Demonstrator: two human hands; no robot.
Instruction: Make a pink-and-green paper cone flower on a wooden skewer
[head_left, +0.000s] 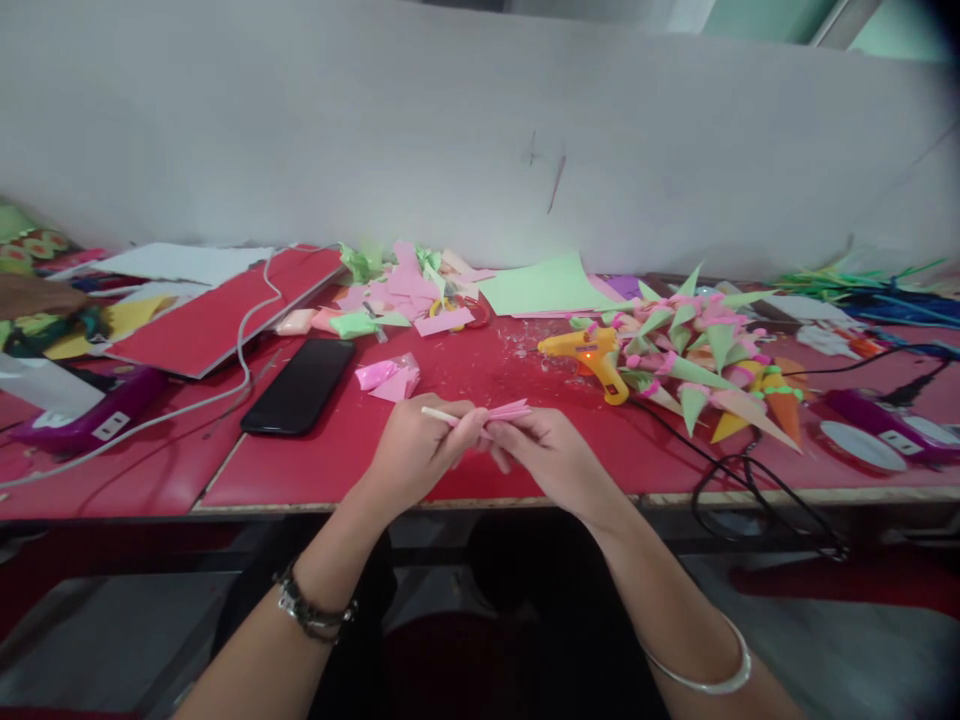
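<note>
My left hand point(420, 450) and my right hand point(544, 450) meet over the front edge of the red table point(300, 470). Both are closed on a thin white stick point(439, 414) wrapped with a folded pink paper piece point(506, 411). The stick's bare end pokes out to the left above my left hand. The pink paper fans out to the right between the fingertips. A yellow glue gun point(592, 358) lies just beyond my right hand.
A black phone point(300, 386) lies left of my hands, pink paper scraps point(390, 378) beside it. Green and pink paper cones point(690, 350) pile at the right. A red board point(225, 310), white cable point(247, 340), green sheet point(544, 285) and black cord point(742, 480) surround them.
</note>
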